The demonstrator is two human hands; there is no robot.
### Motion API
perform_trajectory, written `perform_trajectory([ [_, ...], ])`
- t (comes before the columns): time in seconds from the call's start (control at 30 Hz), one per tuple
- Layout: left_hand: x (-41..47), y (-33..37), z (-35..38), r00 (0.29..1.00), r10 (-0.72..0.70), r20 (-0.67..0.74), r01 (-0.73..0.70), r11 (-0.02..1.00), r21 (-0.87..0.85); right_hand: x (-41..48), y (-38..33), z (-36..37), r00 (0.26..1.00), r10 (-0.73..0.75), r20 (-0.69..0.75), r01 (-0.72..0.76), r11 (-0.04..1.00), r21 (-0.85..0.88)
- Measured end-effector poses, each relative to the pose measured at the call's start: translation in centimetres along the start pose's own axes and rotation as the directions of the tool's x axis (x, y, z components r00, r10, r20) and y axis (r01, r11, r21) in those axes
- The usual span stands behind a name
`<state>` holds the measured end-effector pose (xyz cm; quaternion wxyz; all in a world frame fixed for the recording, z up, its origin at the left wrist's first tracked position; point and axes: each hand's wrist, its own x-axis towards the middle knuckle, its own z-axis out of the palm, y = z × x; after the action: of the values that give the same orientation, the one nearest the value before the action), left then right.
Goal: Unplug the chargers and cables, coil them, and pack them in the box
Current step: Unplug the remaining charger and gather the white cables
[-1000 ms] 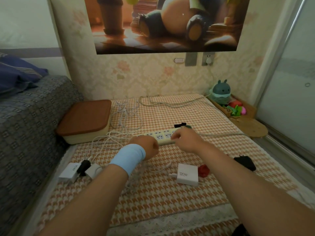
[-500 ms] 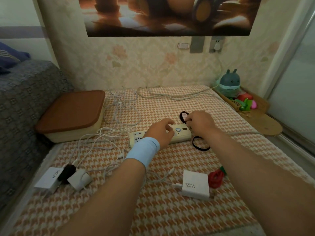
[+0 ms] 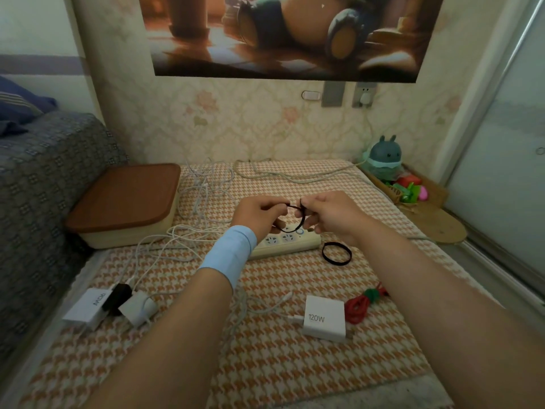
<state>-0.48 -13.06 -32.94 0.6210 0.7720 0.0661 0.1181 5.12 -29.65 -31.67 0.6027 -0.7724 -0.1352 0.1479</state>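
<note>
- Head view: both hands are up over the middle of the orange-and-white checked cloth.
- The left hand has a light blue wristband on its wrist. Its fingers are curled and pinch one side of a thin black band.
- The right hand is curled too and pinches the other side of the same band, so the band is stretched between the two hands.
- Just under the hands lies the white power strip, flat on the cloth.
- A second black band lies on the cloth just right of the strip.
- The box with its brown lid on sits at the left, next to the grey sofa.
- A heap of white cables lies between the box and the hands.
- Near the bottom left lie a white 90W charger, a black plug and a smaller white charger, all touching.
- Near the bottom right lies a white 120W charger, with a coiled red cable just beside it.
- A blue-green soft toy sits in the far right corner.
</note>
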Motion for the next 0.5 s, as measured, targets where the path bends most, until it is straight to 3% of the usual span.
perform_trajectory([
  [0.13,-1.2,-0.1,-0.4,0.956,-0.293,0.025,0.29,0.925,-0.247,-1.5,0.3,0.3,0.993,0.088,-0.084,-0.044,0.903,0.427],
  [0.2,-1.9,0.2,-0.7,0.915,-0.399,0.063,0.394,0.848,-0.355,-2.1,0.5,0.4,0.989,0.126,-0.082,-0.064,0.848,0.526],
  [0.3,-2.7,0.9,-0.9,0.885,-0.454,0.103,0.443,0.752,-0.488,-2.6,1.1,0.7,0.987,0.136,-0.085,-0.078,0.868,0.49],
  [0.4,-3.0,0.9,-1.4,0.897,-0.434,0.079,0.403,0.732,-0.55,-2.5,1.1,1.0,0.978,0.15,-0.146,-0.085,0.922,0.378],
  [0.5,-3.2,0.8,-2.2,0.905,-0.418,0.079,0.394,0.753,-0.527,-3.0,0.4,1.4,0.989,0.087,-0.12,-0.074,0.991,0.11],
])
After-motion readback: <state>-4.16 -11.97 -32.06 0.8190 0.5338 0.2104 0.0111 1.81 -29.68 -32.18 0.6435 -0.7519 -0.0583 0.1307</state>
